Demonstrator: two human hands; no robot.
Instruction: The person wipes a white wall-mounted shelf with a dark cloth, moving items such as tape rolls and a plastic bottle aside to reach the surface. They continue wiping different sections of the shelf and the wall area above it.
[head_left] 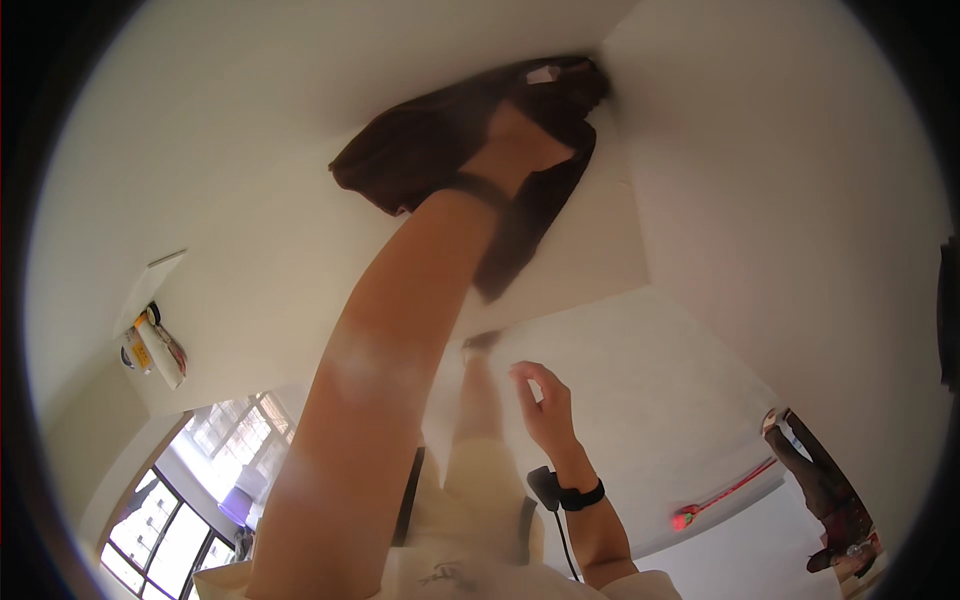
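Note:
My left arm stretches up and forward across the middle of the view. My left hand [517, 143] is closed on a dark brown cloth [405, 150], its fingertips hidden in the folds. The cloth spreads against a pale surface near a corner, one flap hanging below my wrist, and a small white tag [543, 75] shows near its top. A dark band circles that wrist. Lower and to the right, my right hand [548, 405] hangs in the air with its fingers loosely curved and a gap between thumb and fingers. Nothing is in it. On the right wrist sits a black strap with a box and cable.
Pale walls meet in a corner at the right. Small items [158, 345] cluster on the left wall above a bright window [165, 530]. Lower right are a red flower-like thing on a stick [686, 518] and dark hanging fabric [828, 490]. My leg [478, 400] shows below.

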